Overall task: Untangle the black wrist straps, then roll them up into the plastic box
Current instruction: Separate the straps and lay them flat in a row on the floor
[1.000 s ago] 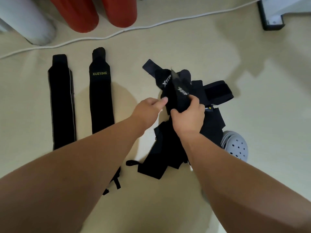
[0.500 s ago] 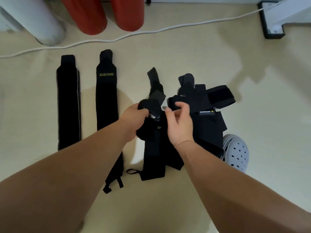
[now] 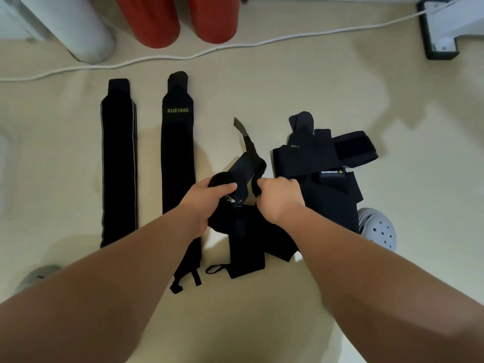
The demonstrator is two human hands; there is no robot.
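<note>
Left hand (image 3: 209, 203): at frame centre, fingers curled round the rolled end of one black wrist strap (image 3: 245, 167), thumb on top.
Right hand (image 3: 277, 197): just beside the left, a small gap between them, knuckles up, fingers closed on a fold of the same strap.
Held strap: it arches up between the two grips, and its thin tail (image 3: 239, 127) curls toward the upper middle. Whether the piece hanging below the hands belongs to it I cannot tell.
Doing the step well: draw the hands apart slowly and feed the strap out along its length. A sharp pull could snag the hook-and-loop patches on the pile, so lift clear of it first, then lay the strap flat next to the two already straightened.
Arms: both bare forearms reach in from the bottom corners and converge at the centre, wrists bent slightly down.
Tangled pile (image 3: 322, 179): right of centre on the floor (image 3: 432, 166), touching the right hand's side, several black straps crossed over each other.
Flat straps: a plain one (image 3: 119, 163) and one marked XUEYING (image 3: 178, 153) lie parallel at left, apart from each other.
Plastic box: not in view.
Beyond: a grey perforated clog (image 3: 379, 231) lies under the pile's lower right edge. A white cable (image 3: 183, 57) runs across the top, with red cylinders (image 3: 157, 22) behind it.
</note>
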